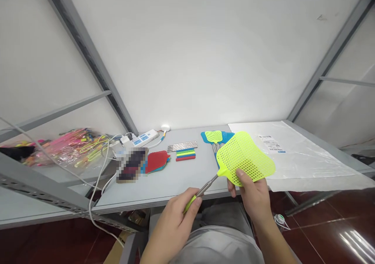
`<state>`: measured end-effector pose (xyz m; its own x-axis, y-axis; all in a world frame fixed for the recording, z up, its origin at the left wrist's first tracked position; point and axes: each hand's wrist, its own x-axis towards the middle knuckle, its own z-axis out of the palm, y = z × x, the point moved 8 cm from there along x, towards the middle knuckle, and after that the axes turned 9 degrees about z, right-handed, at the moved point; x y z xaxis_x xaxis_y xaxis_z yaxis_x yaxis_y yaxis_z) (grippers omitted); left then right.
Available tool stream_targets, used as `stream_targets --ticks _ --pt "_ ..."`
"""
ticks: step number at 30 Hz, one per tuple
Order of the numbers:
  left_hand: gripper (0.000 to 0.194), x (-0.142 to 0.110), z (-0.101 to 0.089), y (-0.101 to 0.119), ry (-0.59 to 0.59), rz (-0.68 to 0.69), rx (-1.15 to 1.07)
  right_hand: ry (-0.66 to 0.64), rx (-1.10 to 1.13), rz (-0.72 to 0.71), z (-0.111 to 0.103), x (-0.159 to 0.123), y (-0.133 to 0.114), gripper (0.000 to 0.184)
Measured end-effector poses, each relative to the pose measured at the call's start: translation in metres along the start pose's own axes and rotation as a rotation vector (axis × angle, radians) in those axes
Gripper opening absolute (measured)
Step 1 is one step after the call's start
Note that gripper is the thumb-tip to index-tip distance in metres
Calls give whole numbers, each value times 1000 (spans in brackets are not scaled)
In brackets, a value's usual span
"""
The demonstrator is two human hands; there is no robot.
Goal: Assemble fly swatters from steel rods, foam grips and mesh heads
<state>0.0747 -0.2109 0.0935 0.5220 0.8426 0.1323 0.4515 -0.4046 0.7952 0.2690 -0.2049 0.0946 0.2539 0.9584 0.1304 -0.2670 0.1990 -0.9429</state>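
A yellow-green fly swatter point(245, 154) is held between both hands in front of the table's front edge. My left hand point(180, 213) wraps round its yellow-green grip, just below the metal rod. With the thumb on top and fingers behind, my right hand point(253, 195) pinches the perforated head near its lower edge. Behind that head lie assembled swatters point(213, 136) with blue and yellow-green heads, partly hidden. Left of them are several metal rods point(183, 146) and a row of coloured grips point(185, 154) in blue, green and red. Loose swatter heads point(157, 161), red on top, are stacked farther left.
A white plastic bag point(295, 154) with a label covers the table's right side. A power strip point(145, 138) with white cables and a pixelated object point(131, 165) are at the left. Bagged colourful items point(79, 146) sit on the neighbouring shelf behind a grey metal post.
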Motion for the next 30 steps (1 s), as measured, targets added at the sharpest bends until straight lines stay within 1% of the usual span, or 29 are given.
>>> stream_targets --ticks 2,5,7,10,15,20,23,27,30 --pt "28 0 -2 0 7 11 11 -43 -93 2 2 -2 -2 29" --pt "28 -1 -6 -2 21 23 26 -88 -208 54 2 -4 0 33" --pt "29 -2 -8 -3 24 30 36 -84 -208 87 -2 -3 3 32" --pt "28 -4 -7 -2 5 44 52 -67 -184 100 -7 -2 5 31" --pt "26 -5 -3 5 -22 73 57 -135 -229 143 5 -4 7 36" --pt "28 -3 -2 9 -23 89 32 -180 -241 127 10 -6 5 35" --pt "29 -4 -3 10 -17 90 44 -228 -230 138 9 -5 8 34" --pt "30 -9 -2 8 -42 78 73 -284 -207 155 11 -4 10 35" --pt "28 -11 -4 6 -12 71 114 -307 -232 137 15 -4 6 36"
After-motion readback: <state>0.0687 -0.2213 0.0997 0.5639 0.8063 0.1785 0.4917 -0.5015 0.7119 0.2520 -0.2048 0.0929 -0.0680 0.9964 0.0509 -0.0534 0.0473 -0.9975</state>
